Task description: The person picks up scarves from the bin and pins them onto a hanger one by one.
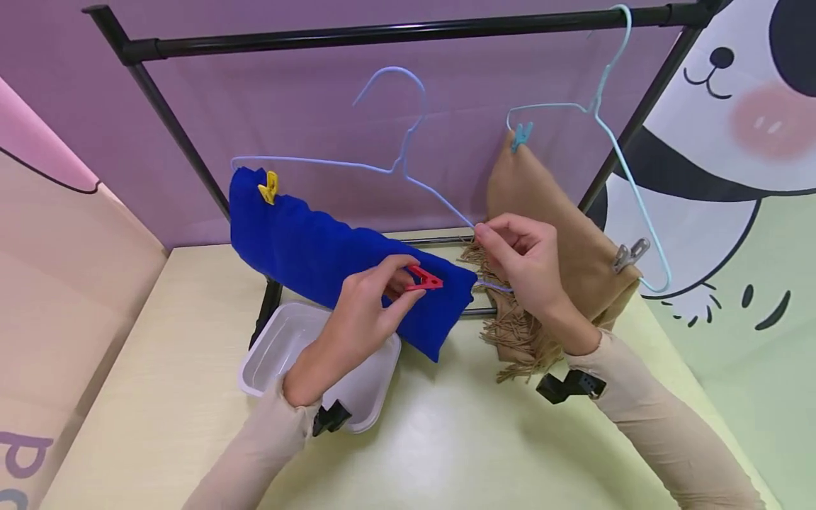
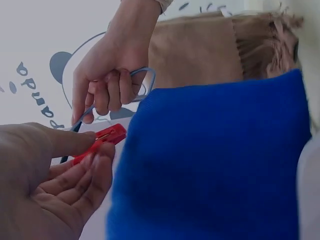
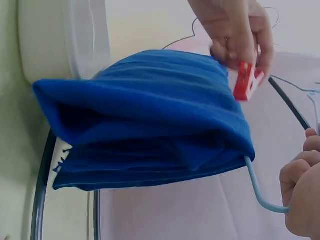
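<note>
My left hand [image 1: 360, 304] pinches a red clothespin [image 1: 435, 282] between thumb and fingers, in front of the folded blue scarf [image 1: 319, 244]. That scarf drapes over the lower bar of a light-blue wire hanger [image 1: 319, 162]; its layered folds [image 3: 130, 170] show in the right wrist view. A yellow clothespin [image 1: 271, 185] is clipped at the scarf's left end. With curled fingers my right hand [image 1: 529, 265] grips the hanger near its right corner, beyond the scarf's end. The hanger's hook [image 1: 398, 69] is below the black rail, off it, and the scarf slopes down rightward.
The black rail [image 1: 395, 32] of a stand crosses the top. On it hangs a mint hanger [image 1: 627, 163] with a fringed tan scarf [image 1: 548, 205], clipped by a blue clothespin [image 1: 521, 136] and a grey one [image 1: 631, 255]. A white basin [image 1: 376, 397] sits below my left forearm.
</note>
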Demonstrator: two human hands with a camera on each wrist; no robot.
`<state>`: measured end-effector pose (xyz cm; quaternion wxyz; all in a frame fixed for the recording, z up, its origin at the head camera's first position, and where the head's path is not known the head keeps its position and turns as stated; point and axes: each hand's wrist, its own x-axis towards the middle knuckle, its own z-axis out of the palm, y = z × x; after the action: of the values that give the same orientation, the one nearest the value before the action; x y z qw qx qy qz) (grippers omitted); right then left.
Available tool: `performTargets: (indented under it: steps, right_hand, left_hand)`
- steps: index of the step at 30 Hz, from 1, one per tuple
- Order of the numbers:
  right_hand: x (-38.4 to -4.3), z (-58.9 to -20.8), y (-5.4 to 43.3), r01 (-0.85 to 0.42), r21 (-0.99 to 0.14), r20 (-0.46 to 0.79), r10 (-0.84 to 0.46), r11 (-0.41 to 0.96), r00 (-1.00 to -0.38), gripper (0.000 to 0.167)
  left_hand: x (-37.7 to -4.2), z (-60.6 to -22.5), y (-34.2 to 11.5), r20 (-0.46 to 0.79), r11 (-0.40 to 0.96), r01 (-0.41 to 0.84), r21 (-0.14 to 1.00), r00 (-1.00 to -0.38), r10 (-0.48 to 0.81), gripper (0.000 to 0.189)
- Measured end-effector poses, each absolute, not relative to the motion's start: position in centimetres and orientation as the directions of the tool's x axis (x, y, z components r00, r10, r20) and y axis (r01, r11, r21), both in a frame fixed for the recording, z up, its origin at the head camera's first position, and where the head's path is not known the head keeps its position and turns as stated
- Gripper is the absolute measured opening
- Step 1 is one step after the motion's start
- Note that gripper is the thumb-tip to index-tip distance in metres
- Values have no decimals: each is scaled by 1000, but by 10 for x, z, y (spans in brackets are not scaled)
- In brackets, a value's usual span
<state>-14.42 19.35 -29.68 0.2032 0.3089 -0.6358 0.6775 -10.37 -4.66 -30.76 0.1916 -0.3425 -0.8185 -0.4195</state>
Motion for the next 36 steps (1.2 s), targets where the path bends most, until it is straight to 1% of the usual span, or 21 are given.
performTargets:
  steps: [3, 6, 13, 19, 26, 29, 32, 36]
  right_hand:
    - [-148, -297, 183, -676, -727, 686, -150, -123, -712, 12]
    - [-152, -297, 178, -667, -735, 677, -175, -124, -715, 12]
    - [-154, -294, 176, -662, -744, 664, -221, -94, -715, 15]
    - [-156, -291, 174, -666, -739, 667, -245, -101, -704, 14]
    - [-152, -288, 172, -644, -757, 647, -260, -109, -717, 17]
    - [-152, -286, 172, -643, -759, 644, -269, -104, -717, 17]
    - [-152, -286, 173, -639, -761, 641, -278, -112, -715, 17]
    - [-154, -288, 174, -630, -766, 637, -287, -127, -716, 21]
  left_hand:
    - [-107, -298, -52, 610, 478, 731, 488, -677, 413, 37]
    - [-112, -289, -58, 602, 503, 733, 458, -672, 431, 39]
    - [-128, -280, -56, 563, 433, 765, 477, -644, 517, 40]
    - [-135, -283, -49, 605, 360, 789, 497, -613, 508, 42]
    - [-138, -287, -43, 601, 355, 777, 520, -629, 494, 46]
    - [-141, -287, -42, 623, 342, 783, 519, -621, 477, 44]
    - [-143, -287, -42, 640, 311, 792, 525, -608, 470, 35]
    - [-146, -286, -43, 642, 275, 790, 548, -608, 467, 25]
